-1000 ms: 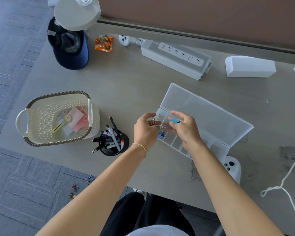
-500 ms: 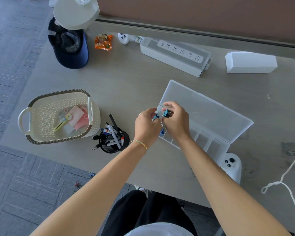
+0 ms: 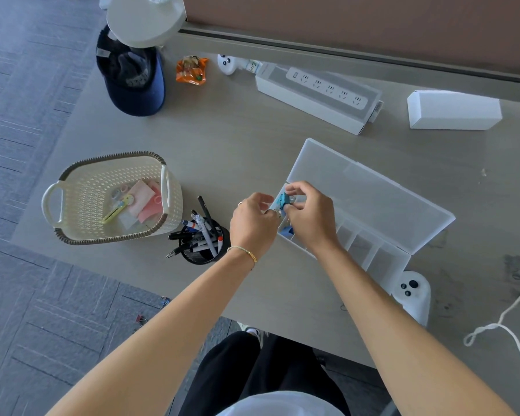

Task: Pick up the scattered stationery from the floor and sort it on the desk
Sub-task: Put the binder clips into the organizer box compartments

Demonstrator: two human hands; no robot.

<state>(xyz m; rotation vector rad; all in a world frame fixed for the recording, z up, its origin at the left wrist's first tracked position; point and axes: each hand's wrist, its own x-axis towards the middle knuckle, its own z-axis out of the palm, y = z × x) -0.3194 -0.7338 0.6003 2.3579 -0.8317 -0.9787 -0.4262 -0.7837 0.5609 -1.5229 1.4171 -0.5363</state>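
Right hand (image 3: 308,217) pinching blue clip (image 3: 282,201) directly above box (image 3: 370,205) left-end compartment. Left hand (image 3: 252,225) curled round more clips, touching alongside. Drop point straight below.

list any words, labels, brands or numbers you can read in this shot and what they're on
No text reads clearly.
Small tube beside the power strip: faint marks, too blurred to read.
Tag inside the navy cap: print too small to read.
Orange snack packet: print too blurred to read.
Power strip barcode sticker: too small to read.
White box: no text visible.
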